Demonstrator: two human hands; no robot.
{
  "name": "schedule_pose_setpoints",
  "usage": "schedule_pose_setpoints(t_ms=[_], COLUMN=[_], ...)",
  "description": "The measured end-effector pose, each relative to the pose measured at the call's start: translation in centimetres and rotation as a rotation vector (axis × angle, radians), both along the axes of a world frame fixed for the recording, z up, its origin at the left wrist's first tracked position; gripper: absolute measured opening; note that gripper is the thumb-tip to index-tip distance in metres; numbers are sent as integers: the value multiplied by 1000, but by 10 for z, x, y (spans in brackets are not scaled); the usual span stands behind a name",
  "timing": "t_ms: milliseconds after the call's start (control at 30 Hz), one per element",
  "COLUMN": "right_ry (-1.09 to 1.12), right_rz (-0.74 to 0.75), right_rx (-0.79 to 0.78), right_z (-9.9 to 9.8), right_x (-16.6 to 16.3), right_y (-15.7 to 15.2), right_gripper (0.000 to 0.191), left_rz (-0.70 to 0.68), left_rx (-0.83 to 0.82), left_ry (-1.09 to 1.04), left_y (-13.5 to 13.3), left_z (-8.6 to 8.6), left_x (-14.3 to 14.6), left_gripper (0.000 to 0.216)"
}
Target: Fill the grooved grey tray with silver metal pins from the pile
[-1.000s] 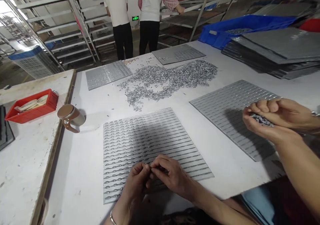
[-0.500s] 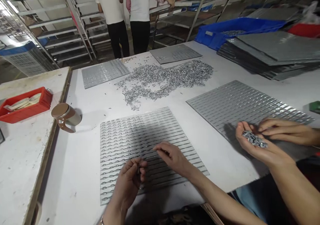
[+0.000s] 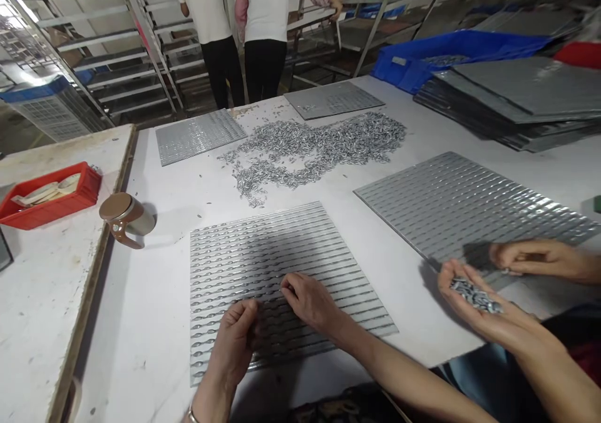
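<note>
In front of me lies a grey ridged board (image 3: 323, 241) with small silvery oval pieces set along its rows, mainly on the left side. My left hand (image 3: 235, 332) is curled closed over the board's lower left part; whatever lies inside its fingers is hidden. Close to it, my right hand (image 3: 305, 301) is bent down to the middle of the board with thumb and forefinger pinched together at a row. Anything between those fingertips is too small to make out. A large pile of the loose silvery pieces (image 3: 328, 141) spreads across the table beyond the board.
To the right, a co-worker's hand (image 3: 511, 323) cups similar pieces above another ridged board (image 3: 460, 204). Stacked boards (image 3: 530, 97) and a blue bin (image 3: 399, 66) stand behind. On the left are a brown-lidded mug (image 3: 136, 216) and a red tray (image 3: 56, 207). Two people stand by racks.
My left hand has turned over, from fingers curled upward to knuckles up. My right hand has moved slightly left and down onto the board. The co-worker's far hand has lowered to their board.
</note>
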State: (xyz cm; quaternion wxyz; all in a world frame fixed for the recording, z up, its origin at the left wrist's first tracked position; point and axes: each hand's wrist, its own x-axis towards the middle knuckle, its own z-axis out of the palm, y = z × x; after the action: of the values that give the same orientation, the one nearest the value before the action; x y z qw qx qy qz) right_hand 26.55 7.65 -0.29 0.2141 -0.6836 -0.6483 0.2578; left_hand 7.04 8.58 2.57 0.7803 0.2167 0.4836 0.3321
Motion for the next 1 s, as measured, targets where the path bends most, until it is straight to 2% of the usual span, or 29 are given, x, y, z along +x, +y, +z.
schedule_pose_setpoints(t_ms=[67, 167, 267, 433, 567, 633, 733, 800, 1000], right_ry=[88, 288, 399, 531, 628, 556, 336, 253, 101], right_rz=[-14, 11, 43, 34, -88, -106, -6, 53, 97], right_rx=[7, 81, 141, 149, 31, 15, 75, 83, 84], right_z=[7, 21, 31, 28, 19, 13, 4, 2, 3], right_x=[3, 5, 2, -3, 9, 16, 18, 14, 3], right_y=[-9, -29, -46, -56, -49, -39, -24, -17, -12], right_gripper=[8, 11, 13, 18, 23, 20, 14, 14, 19], left_rz=[-13, -33, -75, -149, -93, -36, 19, 21, -1], left_rx=[-29, -80, -94, -84, -103, -76, 20, 69, 85], left_ry=[-41, -96, -152, -238, -211, -153, -54, 2, 58], left_y=[-2, -7, -16, -31, -32, -27, -18, -14, -9], left_z=[3, 5, 3, -6, -8, -6, -4, -4, -10], left_x=[1, 6, 14, 29, 28, 23, 15, 10, 7], left_gripper=[44, 40, 36, 37, 39, 44, 44, 41, 41])
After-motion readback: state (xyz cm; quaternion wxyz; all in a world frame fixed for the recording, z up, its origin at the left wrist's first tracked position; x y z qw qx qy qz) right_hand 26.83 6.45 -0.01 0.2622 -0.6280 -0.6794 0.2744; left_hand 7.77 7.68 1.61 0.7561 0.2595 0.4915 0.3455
